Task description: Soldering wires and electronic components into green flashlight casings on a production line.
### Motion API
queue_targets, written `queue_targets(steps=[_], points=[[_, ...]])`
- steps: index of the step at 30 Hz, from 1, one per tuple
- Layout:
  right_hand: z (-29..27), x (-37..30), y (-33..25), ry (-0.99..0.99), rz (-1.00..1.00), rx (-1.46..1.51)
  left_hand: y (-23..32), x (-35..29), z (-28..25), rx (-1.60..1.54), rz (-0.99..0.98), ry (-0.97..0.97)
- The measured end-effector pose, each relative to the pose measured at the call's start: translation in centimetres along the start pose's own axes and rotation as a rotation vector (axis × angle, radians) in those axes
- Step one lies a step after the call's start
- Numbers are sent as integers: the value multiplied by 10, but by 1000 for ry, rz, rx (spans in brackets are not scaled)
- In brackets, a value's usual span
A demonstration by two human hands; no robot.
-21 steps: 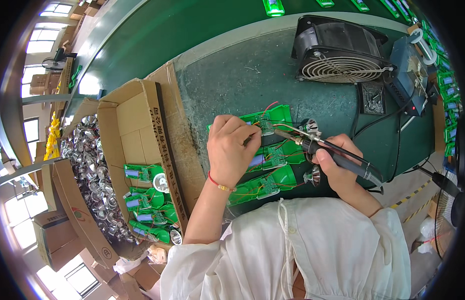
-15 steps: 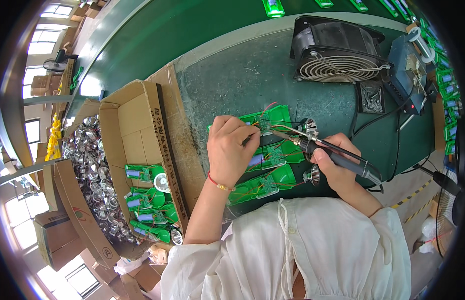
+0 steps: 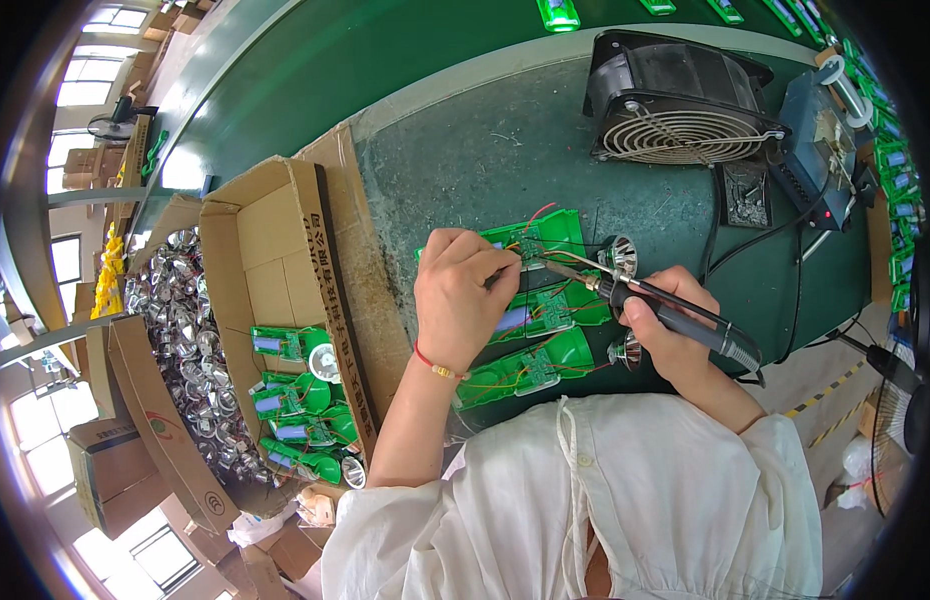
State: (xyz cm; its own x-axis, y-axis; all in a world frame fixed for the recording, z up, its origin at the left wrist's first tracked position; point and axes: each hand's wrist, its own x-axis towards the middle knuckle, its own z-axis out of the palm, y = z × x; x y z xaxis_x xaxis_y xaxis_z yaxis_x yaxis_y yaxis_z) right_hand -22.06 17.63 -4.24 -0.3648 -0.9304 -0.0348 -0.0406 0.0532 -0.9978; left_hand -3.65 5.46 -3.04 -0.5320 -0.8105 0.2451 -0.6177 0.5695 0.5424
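My right hand (image 3: 673, 318) is wrapped round a soldering iron (image 3: 675, 320) with a dark grey handle and a thin metal guide along its top. The tip points left over a green circuit board (image 3: 528, 243) in the farthest of several green flashlight housings (image 3: 560, 228). My left hand (image 3: 455, 290) bends over that housing's left end with thumb and fingers pinched; what they grip is hidden. Fine red, yellow and black wires run across the boards. Two nearer housings (image 3: 577, 350) lie alongside, and silver reflector cups (image 3: 621, 254) rest by their right ends.
A cardboard box (image 3: 247, 225) with wired green housings stands left, beside a heap of shiny reflectors (image 3: 190, 350). At the back right are a black fan (image 3: 675, 95), a blue soldering station (image 3: 807, 150), a small dark tray (image 3: 742, 195) and cables. Lit green housings (image 3: 558, 14) line the far side.
Both hands and the soldering iron hold nearly the same position. The lit green housings at the far edge have shifted slightly right.
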Motion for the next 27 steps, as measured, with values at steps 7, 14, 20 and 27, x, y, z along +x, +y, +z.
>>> queue_targets(steps=[7, 14, 20, 27], points=[[-1, -1, 5, 44, -97, -6, 0, 0, -1, -8, 11, -5], [-4, 0, 0, 54, -79, 30, 1, 1, -3, -7, -22, -23], [-17, 2, 0, 146, -40, 74, 3, 18, -40, 214, 122, -151], [-36, 6, 8, 289, -16, 155, -41, 73, -50, 406, -65, -342]])
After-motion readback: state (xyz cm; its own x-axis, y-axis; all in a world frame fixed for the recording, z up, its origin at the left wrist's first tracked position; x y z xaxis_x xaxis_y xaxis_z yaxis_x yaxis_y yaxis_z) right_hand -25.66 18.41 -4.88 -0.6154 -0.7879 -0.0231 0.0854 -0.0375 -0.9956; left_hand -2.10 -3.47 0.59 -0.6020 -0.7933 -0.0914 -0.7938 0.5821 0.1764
